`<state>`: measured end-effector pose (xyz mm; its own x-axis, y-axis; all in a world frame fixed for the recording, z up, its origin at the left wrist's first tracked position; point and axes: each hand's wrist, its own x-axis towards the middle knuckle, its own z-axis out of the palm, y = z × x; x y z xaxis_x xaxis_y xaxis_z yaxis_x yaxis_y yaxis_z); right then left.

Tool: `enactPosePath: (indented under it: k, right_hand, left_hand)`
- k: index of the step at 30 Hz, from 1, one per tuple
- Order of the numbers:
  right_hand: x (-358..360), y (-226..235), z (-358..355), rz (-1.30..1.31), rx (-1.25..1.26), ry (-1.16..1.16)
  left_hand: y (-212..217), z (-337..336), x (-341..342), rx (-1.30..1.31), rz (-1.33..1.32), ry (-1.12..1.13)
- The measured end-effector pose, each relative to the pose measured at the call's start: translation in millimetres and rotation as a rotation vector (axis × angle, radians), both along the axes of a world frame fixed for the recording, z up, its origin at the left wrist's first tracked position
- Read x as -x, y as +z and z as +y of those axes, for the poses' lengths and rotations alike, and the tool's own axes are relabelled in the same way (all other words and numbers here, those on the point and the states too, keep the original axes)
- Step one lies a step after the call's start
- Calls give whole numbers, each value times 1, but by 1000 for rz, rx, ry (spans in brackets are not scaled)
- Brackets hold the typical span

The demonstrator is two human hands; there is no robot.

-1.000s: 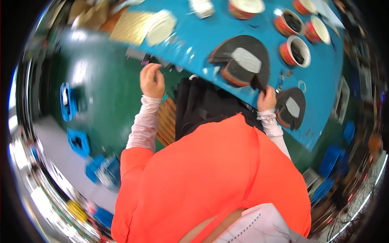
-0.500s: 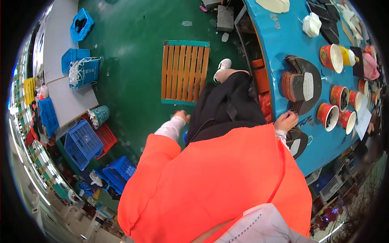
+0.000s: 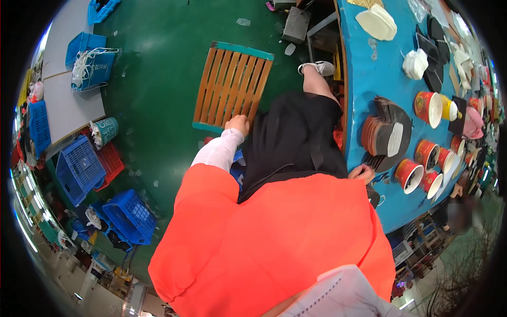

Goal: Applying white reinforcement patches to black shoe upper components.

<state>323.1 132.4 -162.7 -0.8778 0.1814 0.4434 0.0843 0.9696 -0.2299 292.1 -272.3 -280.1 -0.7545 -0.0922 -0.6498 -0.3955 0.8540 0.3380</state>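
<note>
My left hand (image 3: pixel 238 123) hangs over the near edge of a slatted wooden stool (image 3: pixel 232 84) with a green frame. Its fingers are curled, with nothing seen in them; whether it touches the slats I cannot tell. At the blue table's (image 3: pixel 364 68) edge is my right hand (image 3: pixel 362 173), fingers loosely bent and apart, holding nothing visible. Just beyond it lies a stack of dark, curved flat pieces (image 3: pixel 402 127) with brown-red edges and a white label. Another dark piece (image 3: pixel 374 196) is partly hidden by my orange top.
Several red paper tubs (image 3: pixel 409 175) and a yellow bottle (image 3: pixel 449 109) stand on the table. White moulded pieces (image 3: pixel 376 22) lie farther off. Blue crates (image 3: pixel 129 216) and a red crate (image 3: pixel 110 165) sit at left. A grey block (image 3: pixel 296 25) is on the floor beside the table.
My left hand has moved forward, now over the stool's near edge. My right hand has drawn back from the table toward my body. The whole view has turned slightly.
</note>
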Motion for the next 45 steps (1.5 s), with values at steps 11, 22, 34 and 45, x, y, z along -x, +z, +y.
enactPosePath:
  k: [11, 22, 34, 45]
  right_hand:
    - [-6, -3, 26, -16, -96, 100]
    - [-1, 0, 23, -10, -184, 167]
    - [3, -1, 4, 63, -84, 62]
    - [-28, -8, 23, -282, 20, -239]
  left_hand:
    - [19, 6, 64, 105, 540, 32]
    - [-38, -120, 75, 203, -150, 882]
    - [-62, -55, 8, 240, -254, 1144]
    - [-52, 151, 127, -515, -473, 106]
